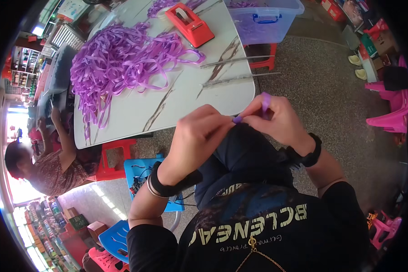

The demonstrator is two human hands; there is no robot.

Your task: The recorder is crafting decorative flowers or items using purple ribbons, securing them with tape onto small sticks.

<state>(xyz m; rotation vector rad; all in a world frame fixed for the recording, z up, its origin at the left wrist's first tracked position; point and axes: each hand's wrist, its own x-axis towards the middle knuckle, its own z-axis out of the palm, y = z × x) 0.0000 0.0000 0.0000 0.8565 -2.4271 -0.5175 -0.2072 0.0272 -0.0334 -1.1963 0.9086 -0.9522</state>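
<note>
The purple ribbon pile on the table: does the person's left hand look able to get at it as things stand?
Probably yes: the ribbon pile lies ahead and leftward of the left hand, and nothing seems to stand between. The hand would likely need to release the purple strip it pinches.

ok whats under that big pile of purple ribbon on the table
White, brown-veined tabletop shows around the purple ribbon pile and through some loose loops at its edge. Anything beneath the thick middle is covered and can't be seen.
</note>
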